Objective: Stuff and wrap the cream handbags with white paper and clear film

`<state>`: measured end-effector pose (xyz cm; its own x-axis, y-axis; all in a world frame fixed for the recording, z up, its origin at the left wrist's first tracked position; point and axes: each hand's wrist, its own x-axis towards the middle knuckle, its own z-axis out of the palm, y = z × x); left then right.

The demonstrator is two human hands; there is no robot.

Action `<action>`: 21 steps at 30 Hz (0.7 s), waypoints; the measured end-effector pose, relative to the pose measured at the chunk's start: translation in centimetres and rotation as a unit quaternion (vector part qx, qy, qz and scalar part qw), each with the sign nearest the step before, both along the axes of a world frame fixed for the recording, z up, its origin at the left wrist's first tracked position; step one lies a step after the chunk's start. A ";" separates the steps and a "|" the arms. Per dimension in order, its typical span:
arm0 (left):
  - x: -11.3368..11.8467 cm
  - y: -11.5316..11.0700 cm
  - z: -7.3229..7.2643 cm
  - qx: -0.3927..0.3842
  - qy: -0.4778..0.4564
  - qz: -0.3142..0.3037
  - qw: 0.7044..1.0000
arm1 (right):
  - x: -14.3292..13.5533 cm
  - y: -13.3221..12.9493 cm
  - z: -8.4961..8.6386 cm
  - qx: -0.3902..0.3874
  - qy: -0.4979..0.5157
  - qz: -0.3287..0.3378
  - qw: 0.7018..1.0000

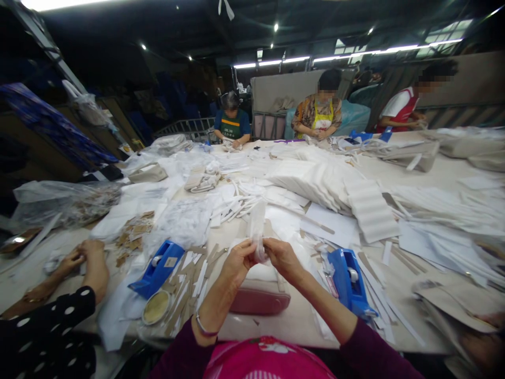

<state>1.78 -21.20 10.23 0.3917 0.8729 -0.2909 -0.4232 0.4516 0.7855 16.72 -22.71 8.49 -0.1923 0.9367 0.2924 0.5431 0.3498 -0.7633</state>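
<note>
Both hands meet over a beige and pinkish bag lying on the table. My left hand pinches a translucent white strip from its left side. Against the strip's lower right edge, my right hand has its fingers closed on the same piece. The strip stands roughly upright above the bag. A blue tape dispenser sits to the left of my hands, and another blue tape dispenser to the right.
Paper and beige strips lie around a round tin. White foam sheets cover the right middle of the table. A neighbour's hands work at the left; several people sit or stand across the table.
</note>
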 end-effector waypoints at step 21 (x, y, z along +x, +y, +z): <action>1.6 -0.7 0.0 0.055 0.026 0.058 0.996 | -0.5 -1.7 -0.3 0.004 0.107 -0.117 0.987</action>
<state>3.42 -21.91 10.23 0.2737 0.9392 -0.2075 -0.4243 0.3115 0.8503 16.25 -24.40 8.23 0.0966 0.9458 0.3100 0.4369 0.2396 -0.8670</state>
